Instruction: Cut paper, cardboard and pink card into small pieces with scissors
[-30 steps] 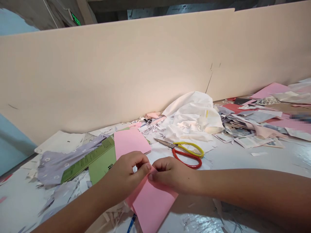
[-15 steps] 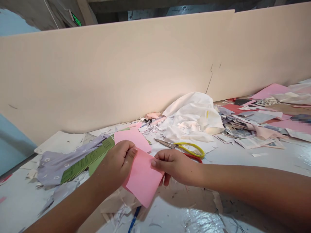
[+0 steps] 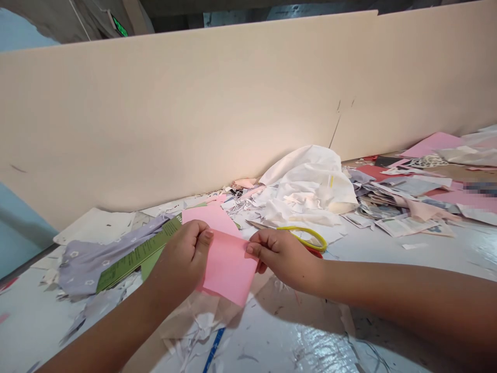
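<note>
A folded pink paper (image 3: 228, 267) is held up off the table between both hands. My left hand (image 3: 181, 261) pinches its left edge, thumb on top. My right hand (image 3: 282, 255) pinches its right edge, fingers curled. Just behind them lies another flat pink sheet (image 3: 212, 216). Scissors with a yellow and a red handle (image 3: 306, 237) lie behind my right hand, partly hidden by it.
A green printed card (image 3: 142, 251) and lilac patterned cloth (image 3: 91, 254) lie at left. Crumpled white paper (image 3: 310, 186) is piled in the middle back, cuttings and pink sheets (image 3: 430, 145) at right. A tall beige board (image 3: 233, 103) walls off the back. A blue pen (image 3: 213, 348) lies near the front.
The pink paper has been lifted from the table and raised toward the camera, showing shorter now. Both hands have moved up and slightly apart, covering more of the scissors.
</note>
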Demonstrator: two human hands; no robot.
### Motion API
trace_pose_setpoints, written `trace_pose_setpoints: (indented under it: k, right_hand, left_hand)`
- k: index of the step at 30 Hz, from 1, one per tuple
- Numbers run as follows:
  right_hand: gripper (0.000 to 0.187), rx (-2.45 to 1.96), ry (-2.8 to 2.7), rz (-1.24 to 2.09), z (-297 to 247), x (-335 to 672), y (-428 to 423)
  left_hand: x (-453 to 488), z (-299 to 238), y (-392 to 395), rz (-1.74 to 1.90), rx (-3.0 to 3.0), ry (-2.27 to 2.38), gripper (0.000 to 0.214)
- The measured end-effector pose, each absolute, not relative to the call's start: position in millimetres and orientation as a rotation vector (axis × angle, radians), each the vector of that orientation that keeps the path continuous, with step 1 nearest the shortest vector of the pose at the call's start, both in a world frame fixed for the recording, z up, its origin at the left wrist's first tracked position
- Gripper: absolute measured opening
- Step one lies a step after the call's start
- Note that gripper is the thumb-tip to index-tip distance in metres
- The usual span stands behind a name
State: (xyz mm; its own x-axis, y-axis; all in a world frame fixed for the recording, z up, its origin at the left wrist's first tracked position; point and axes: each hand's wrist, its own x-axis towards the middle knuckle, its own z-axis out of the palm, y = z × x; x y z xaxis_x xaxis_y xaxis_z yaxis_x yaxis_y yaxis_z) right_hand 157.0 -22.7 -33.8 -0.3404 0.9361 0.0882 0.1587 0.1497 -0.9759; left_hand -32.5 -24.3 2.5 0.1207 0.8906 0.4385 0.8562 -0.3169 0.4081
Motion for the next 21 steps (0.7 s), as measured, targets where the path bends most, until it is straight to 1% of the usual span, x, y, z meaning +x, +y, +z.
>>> trace_pose_setpoints:
  k: [2, 7, 9, 14, 19, 21]
  right_hand:
    - [0.023, -1.016, -1.588, 1.272, -39, 156, -22]
    - [0.029, -0.857, -1.289, 1.637, -48, 153, -20]
    - [0.030, -0.873, -1.270, 1.643, -48, 152, -19]
    - [0.029, -0.884, -1.243, 1.521, -46, 154, -18]
    - [0.030, -0.809, -1.270, 1.676, -47, 154, -20]
    - [0.031, -0.817, -1.290, 1.685, -48, 154, -20]
  left_hand:
    - [-32, 0, -24, 0.986, 2.300, 1.797, 0.023]
    - [-33, -4, -23, 1.034, 2.222, 1.803, 0.024]
    - [-34, -5, -24, 1.051, 2.215, 1.805, 0.024]
    - [-32, -6, -25, 1.091, 2.187, 1.803, 0.025]
    - [-32, -9, -23, 1.185, 2.111, 1.851, 0.024]
    - [-34, -11, -22, 1.196, 2.115, 1.837, 0.024]
